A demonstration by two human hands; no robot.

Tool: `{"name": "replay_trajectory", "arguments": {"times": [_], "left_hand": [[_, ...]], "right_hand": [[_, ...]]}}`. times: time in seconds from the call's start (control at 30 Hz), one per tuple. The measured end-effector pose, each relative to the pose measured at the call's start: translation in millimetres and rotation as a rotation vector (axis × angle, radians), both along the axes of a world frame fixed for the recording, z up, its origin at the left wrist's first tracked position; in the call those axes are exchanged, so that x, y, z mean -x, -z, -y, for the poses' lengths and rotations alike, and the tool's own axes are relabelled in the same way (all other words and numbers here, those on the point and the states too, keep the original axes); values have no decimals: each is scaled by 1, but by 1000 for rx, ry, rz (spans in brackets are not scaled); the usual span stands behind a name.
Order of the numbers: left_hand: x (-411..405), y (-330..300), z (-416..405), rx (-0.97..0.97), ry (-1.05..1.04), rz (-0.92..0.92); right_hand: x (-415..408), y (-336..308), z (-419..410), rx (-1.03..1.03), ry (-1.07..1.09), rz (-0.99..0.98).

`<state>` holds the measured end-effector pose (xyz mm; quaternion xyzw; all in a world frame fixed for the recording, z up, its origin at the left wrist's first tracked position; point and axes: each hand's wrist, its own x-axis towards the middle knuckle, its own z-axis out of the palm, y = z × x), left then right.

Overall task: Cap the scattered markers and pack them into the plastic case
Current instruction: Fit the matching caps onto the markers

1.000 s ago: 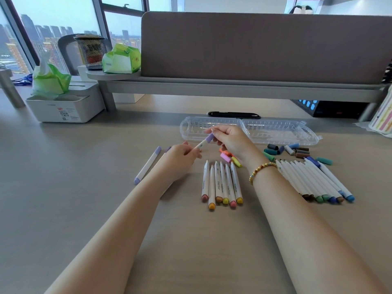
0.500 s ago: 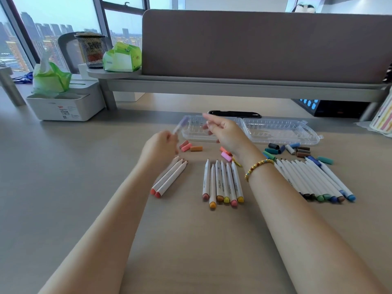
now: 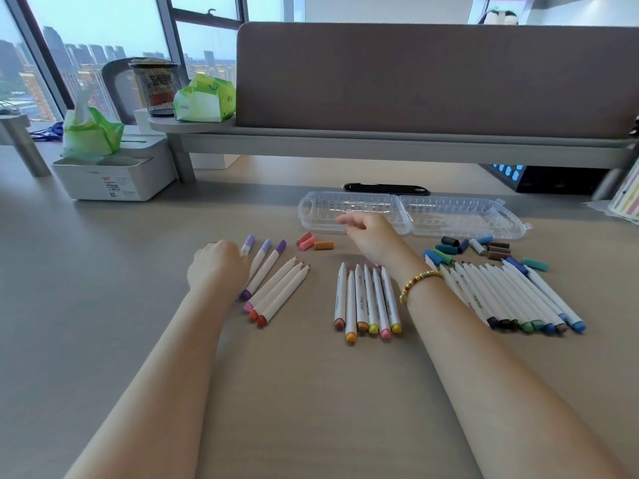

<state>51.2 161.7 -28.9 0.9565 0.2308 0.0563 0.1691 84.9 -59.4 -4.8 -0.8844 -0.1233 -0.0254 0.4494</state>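
My left hand (image 3: 218, 267) is closed around a lilac-capped marker (image 3: 248, 244), low over the table beside two capped purple markers (image 3: 268, 267). Next to these lie three uncapped markers (image 3: 281, 292) with pink, orange and red ends. My right hand (image 3: 371, 235) hovers with loose fingers and nothing in it, in front of the open clear plastic case (image 3: 449, 219). Pink and orange loose caps (image 3: 313, 242) lie just left of that hand. Several uncapped markers (image 3: 368, 299) sit in a middle row, and several more (image 3: 511, 295) at the right below dark loose caps (image 3: 466, 248).
A white tissue box (image 3: 114, 174) stands at the back left. On a raised shelf (image 3: 345, 143) are a mesh pen cup (image 3: 157, 88) and a green packet (image 3: 204, 98). A black flat object (image 3: 385, 189) lies behind the case. A grey partition closes off the back.
My right hand let go of the lilac marker and drew back toward the case. My left hand carried that marker left and down next to the purple ones.
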Motion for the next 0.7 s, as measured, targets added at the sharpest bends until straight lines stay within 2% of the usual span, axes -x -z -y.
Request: {"name": "replay_trajectory", "arguments": {"times": [0.1, 0.2, 0.37, 0.47, 0.7], "left_hand": [[5, -7, 9, -90, 94, 113], [6, -17, 19, -53, 252, 180], [12, -20, 24, -157, 295, -9], [15, -16, 32, -233, 317, -32], [9, -18, 26, -143, 470, -152]], "right_hand": [[-5, 7, 4, 126, 29, -11], [-10, 13, 9, 198, 70, -9], [-16, 18, 12, 217, 103, 0], [-18, 22, 8, 282, 94, 16], [-16, 18, -15, 379, 28, 133]]}}
